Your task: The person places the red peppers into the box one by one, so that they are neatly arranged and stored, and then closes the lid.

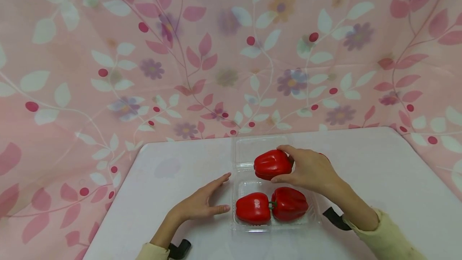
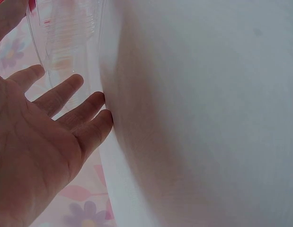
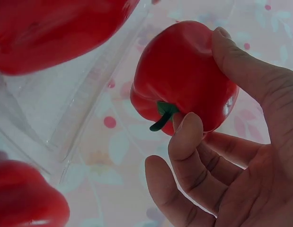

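My right hand (image 1: pixel 313 169) grips a red bell pepper (image 1: pixel 272 164) between thumb and fingers, over the back part of a clear plastic clamshell box (image 1: pixel 249 228). In the right wrist view the pepper's green stem (image 3: pixel 164 116) shows beside a curled finger. Two more red peppers lie in the box's front part, a left one (image 1: pixel 253 208) and a right one (image 1: pixel 290 204), their stems meeting in the middle. Left of the box, my left hand (image 1: pixel 202 202) is held with fingers spread and nothing in it, its fingertips close to the box's left side.
The box's clear lid (image 1: pixel 261 145) lies folded back toward the far edge of the white table (image 1: pixel 173 183). Behind my right hand peeks a bit of another red thing (image 1: pixel 325 155), mostly hidden. A pink floral cloth (image 1: pixel 223 51) hangs behind the table.
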Motion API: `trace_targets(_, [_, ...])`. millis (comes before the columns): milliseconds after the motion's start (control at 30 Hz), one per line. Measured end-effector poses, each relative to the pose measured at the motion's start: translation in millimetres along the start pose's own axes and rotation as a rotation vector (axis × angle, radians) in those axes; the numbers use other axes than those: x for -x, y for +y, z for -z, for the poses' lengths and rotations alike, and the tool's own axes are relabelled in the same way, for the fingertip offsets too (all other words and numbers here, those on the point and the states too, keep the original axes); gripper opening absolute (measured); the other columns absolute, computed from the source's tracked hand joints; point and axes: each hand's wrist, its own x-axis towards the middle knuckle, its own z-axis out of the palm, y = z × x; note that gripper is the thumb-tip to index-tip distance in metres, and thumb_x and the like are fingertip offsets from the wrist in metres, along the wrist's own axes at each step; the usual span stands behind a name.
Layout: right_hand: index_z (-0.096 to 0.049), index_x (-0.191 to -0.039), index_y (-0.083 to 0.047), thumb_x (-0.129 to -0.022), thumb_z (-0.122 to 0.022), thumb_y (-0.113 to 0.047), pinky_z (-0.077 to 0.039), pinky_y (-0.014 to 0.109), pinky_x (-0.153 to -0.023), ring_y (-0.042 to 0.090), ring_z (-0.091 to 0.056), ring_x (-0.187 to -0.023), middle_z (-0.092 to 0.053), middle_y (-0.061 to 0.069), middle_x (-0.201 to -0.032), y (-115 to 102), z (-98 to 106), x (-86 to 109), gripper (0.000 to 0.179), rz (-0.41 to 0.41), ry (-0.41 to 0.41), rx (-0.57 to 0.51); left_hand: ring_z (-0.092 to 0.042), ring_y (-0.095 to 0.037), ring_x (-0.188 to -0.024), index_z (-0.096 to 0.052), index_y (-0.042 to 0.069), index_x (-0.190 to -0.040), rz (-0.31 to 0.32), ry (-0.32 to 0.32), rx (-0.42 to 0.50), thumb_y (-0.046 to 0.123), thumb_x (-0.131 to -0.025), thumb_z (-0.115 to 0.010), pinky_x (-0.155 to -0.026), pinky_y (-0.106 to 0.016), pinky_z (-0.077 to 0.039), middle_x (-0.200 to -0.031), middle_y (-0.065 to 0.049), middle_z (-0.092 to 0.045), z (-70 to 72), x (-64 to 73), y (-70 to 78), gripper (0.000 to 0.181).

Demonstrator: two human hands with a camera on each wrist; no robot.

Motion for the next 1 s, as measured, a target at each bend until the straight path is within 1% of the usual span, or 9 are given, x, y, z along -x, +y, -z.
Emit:
trace_targets(233, [-0.057,-0.134,-0.014,-0.064,-0.087,-0.057,-0.055,0.032,-0.062,0.014,-0.061,-0.079,-0.067,-0.005,-0.090,-7,-9,-3.4,0.086,0.006,-0.035,-0.035,-0.035,-0.020,-0.141,-0.022,0.030,-0.158,0.004,0.000,0.002,0.056,-0.085,-0.068,-0.109,-0.059,-0.033,-0.157,0.003,-0.035,-0.2,0.2,-0.8,0.091])
trace_targets(367, [-0.057,-0.134,-0.015,-0.065,-0.087,-0.056,-0.056,0.034,-0.062,0.015,-0.062,-0.082,-0.068,-0.006,-0.094,-11,-15,-4.8,0.085,0.015,-0.065,-0.032,-0.035,-0.021,-0.141,-0.021,0.031,-0.158,0.005,-0.001,-0.002,0.057,-0.084,-0.068,-0.108,-0.060,-0.033,-0.157,0.003,-0.034,-0.6,0.1,-1.4,0.091])
trace_targets(500, [-0.057,-0.135,-0.015,-0.064,-0.087,-0.055,-0.058,0.038,-0.065,0.017,-0.064,-0.085,-0.069,-0.004,-0.099,-15,-19,-5.7,0.086,0.029,-0.087,-0.028,-0.033,-0.020,-0.142,-0.021,0.031,-0.158,0.014,-0.007,0.002,0.057,-0.084,-0.068,-0.109,-0.059,-0.033,-0.158,0.004,-0.033,-0.1,0.4,-1.0,0.092])
trace_targets(633, [-0.057,-0.135,-0.015,-0.064,-0.087,-0.056,-0.058,0.042,-0.069,0.018,-0.064,-0.087,-0.070,-0.004,-0.100,-17,-24,-6.5,0.087,0.031,-0.095,-0.018,-0.033,-0.019,-0.142,-0.021,0.030,-0.158,0.013,-0.008,0.001,0.057,-0.084,-0.068,-0.109,-0.058,-0.033,-0.157,0.004,-0.033,0.0,0.0,-0.8,0.092])
trace_targets(800, [-0.058,-0.134,-0.016,-0.063,-0.088,-0.053,-0.059,0.043,-0.071,0.018,-0.064,-0.087,-0.069,-0.005,-0.100,-21,-30,-7.3,0.085,0.019,-0.115,-0.028,-0.035,-0.020,-0.141,-0.021,0.029,-0.158,0.008,-0.005,0.005,0.057,-0.085,-0.067,-0.108,-0.058,-0.034,-0.156,0.003,-0.035,-0.5,0.0,-0.8,0.091])
trace_targets(1000, [-0.058,-0.133,-0.017,-0.064,-0.089,-0.050,-0.058,0.040,-0.070,0.017,-0.064,-0.086,-0.069,-0.006,-0.098,-26,-34,-8.0,0.082,0.006,-0.118,-0.026,-0.033,-0.018,-0.142,-0.021,0.031,-0.158,0.017,-0.003,0.003,0.057,-0.084,-0.069,-0.109,-0.057,-0.034,-0.157,0.005,-0.034,-0.8,0.4,-1.6,0.092])
